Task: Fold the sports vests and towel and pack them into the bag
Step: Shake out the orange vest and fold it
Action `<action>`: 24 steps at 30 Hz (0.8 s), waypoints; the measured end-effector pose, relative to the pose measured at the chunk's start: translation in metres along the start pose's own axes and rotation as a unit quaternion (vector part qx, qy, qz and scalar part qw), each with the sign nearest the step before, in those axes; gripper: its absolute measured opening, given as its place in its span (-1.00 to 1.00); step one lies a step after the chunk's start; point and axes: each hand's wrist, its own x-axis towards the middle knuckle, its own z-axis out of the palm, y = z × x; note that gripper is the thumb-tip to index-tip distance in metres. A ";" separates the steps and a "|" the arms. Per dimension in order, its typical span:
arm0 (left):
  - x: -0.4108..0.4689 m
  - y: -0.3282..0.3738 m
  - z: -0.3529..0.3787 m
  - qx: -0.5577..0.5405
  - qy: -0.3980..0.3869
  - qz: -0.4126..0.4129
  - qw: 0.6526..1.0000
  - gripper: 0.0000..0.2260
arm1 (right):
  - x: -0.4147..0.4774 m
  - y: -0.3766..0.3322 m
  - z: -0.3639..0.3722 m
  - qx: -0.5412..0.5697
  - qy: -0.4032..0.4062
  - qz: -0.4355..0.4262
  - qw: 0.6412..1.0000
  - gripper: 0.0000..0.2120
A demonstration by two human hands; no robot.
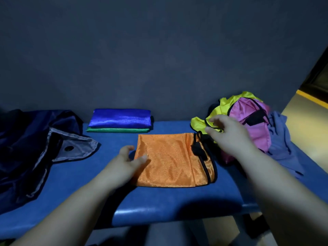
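**A:** From the head view, where does everything sit?

**B:** On a padded blue bench (159,201). The orange vest (170,160) lies folded flat in the middle, nearer the front edge. Behind it, at the back edge, a folded blue vest (120,118) rests on a folded green vest (117,130). The dark bag (26,148) slumps at the left end with its mouth gaping. At the right end is an unfolded heap: a yellow vest (197,122), a pink vest (252,121) and the grey-blue towel (280,150) beneath and beside them.

**A:** And the hands?

**B:** The left hand (128,161) is at the orange vest's left edge, thumb on the fabric and fingers loosely curved. I cannot tell whether it pinches the cloth. The right hand (225,132) is blurred, over the yellow vest, with fingers relaxed and holding nothing.

**A:** So what is the step?

**B:** I judge the orange fold is done and the yellow vest is next. It would help to take it by its black-trimmed edge, not a fistful, so the pink vest does not drag along. This fabric looks slippery, so the orange one should go squarely onto the stack, or be held down, before the yellow one is spread.
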 end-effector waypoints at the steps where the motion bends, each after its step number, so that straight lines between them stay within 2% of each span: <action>1: -0.003 0.001 -0.002 0.022 -0.013 0.008 1.000 -0.45 | -0.005 -0.001 -0.002 -0.016 -0.020 0.004 1.000 -0.83; 2: -0.005 0.001 -0.004 0.049 -0.021 0.016 0.998 -0.40 | -0.010 0.000 -0.003 -0.032 -0.046 0.017 0.998 -0.85; 7: -0.012 0.004 -0.016 0.128 -0.037 0.028 0.991 -0.38 | -0.037 0.000 -0.011 -0.137 -0.188 0.061 0.971 -0.63; 11: -0.016 0.001 -0.021 0.142 -0.063 0.027 0.987 -0.43 | -0.059 0.009 -0.008 -0.147 -0.287 0.076 0.944 -0.67; 13: -0.019 0.001 -0.021 0.144 -0.066 0.032 0.987 -0.44 | -0.070 0.015 -0.002 -0.111 -0.278 0.072 0.951 -0.71; 19: -0.024 -0.005 -0.016 0.141 -0.044 0.035 0.988 -0.48 | -0.085 0.025 0.010 -0.034 -0.170 0.033 0.984 -0.68; 24: -0.024 -0.006 -0.010 0.190 -0.016 0.054 0.980 -0.51 | -0.088 0.028 0.016 -0.063 -0.176 -0.008 0.982 -0.72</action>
